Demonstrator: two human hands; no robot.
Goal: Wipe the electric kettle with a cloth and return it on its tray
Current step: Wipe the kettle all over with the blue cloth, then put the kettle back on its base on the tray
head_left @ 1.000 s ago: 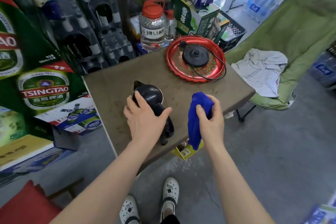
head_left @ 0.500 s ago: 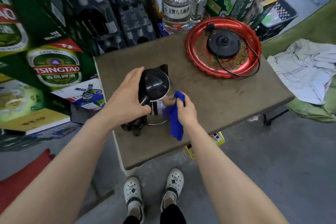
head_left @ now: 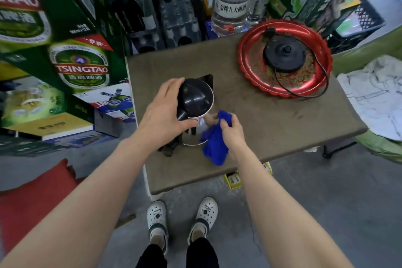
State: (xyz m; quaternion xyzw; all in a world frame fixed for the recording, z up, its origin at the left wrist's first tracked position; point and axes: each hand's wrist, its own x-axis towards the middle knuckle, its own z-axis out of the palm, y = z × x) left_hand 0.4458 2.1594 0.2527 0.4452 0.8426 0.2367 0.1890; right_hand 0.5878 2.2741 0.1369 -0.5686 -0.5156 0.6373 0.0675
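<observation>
Left hand (head_left: 162,116): clamped on kettle (head_left: 194,102) top, on table (head_left: 272,119).
Right hand (head_left: 231,131): grips blue cloth (head_left: 214,143) against kettle side.

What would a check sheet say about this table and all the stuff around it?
Surface: brown table, scuffed; the kettle and the tray stand on it.
Job's things: kettle stands off its base; the base sits on the red tray; blue cloth is against the kettle's side.
Clutter: jug and bottle at the table's far edge.
Hands: left hand grips the kettle's top; right hand holds the cloth.
Cables: the base's cable loops over the tray's near rim.
Surroundings: beer boxes on the left; white fabric on a green chair on the right; crate behind the tray.
</observation>
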